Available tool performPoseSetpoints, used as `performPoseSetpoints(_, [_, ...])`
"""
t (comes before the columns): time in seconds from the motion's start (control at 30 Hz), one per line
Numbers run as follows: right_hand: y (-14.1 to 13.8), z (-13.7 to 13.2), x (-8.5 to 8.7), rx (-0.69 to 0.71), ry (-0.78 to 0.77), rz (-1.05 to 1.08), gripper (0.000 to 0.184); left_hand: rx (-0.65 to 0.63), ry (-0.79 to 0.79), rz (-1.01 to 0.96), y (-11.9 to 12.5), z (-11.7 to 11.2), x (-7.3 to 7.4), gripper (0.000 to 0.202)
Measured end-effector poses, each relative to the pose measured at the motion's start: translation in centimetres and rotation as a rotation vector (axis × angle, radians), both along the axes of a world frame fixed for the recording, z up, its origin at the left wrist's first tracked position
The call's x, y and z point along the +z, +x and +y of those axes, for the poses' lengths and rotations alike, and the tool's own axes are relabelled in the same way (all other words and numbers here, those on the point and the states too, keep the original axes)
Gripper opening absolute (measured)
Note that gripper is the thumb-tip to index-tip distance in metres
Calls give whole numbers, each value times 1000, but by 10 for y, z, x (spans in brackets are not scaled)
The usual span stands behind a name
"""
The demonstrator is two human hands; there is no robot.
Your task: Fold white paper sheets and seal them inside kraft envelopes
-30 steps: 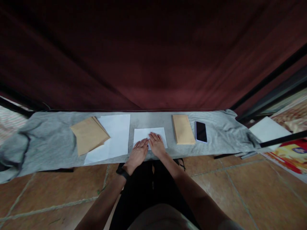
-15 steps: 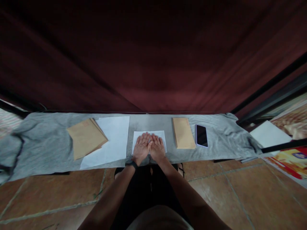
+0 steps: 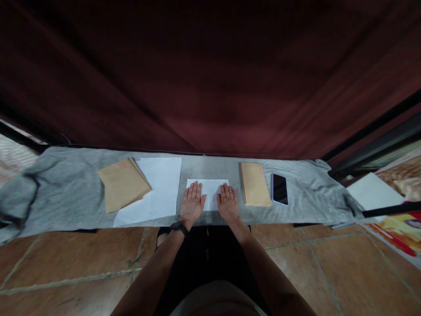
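Observation:
A folded-looking white sheet of paper lies in front of me on the grey cloth. My left hand rests flat over its left end, fingers stretched out and thumb pointing inward. Over the right end lies my right hand, also flat with the fingers extended. The middle of the paper shows between the two hands, while its ends are partly hidden under them. Neither hand grips anything.
Left of the hands, brown envelopes overlap larger white sheets. To the right are a stack of brown envelopes and a phone. The grey cloth covers a narrow bench before a dark red curtain.
My hands were side by side, touching, at the paper's middle. They have slid apart to its left and right ends. The view has shifted slightly.

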State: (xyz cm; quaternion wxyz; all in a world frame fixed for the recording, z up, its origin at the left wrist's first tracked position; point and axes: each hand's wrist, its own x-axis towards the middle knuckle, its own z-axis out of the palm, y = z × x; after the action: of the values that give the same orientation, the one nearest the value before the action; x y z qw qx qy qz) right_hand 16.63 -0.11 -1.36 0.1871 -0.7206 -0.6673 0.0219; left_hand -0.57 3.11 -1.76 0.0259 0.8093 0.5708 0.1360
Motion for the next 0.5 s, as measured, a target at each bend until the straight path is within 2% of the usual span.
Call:
performPoseSetpoints(0.07, [-10,8,6,10,-18,12,52,-2,-4,3,0,0,2,60])
performPoseSetpoints(0.13, [-22,16,9,84,-42,18,51,-10,-15,6,1,-1,3,57])
performPoseSetpoints(0.23, [-33,22,6,168,-75,12,50,-12,-28,7,1,-1,6,56])
performPoseSetpoints(0.33, [-30,19,0,170,-65,1,50,-10,-28,3,1,-2,8,56])
performPoseSetpoints(0.5, [-11,11,-8,128,-15,-21,52,13,-34,-2,2,-3,6,58])
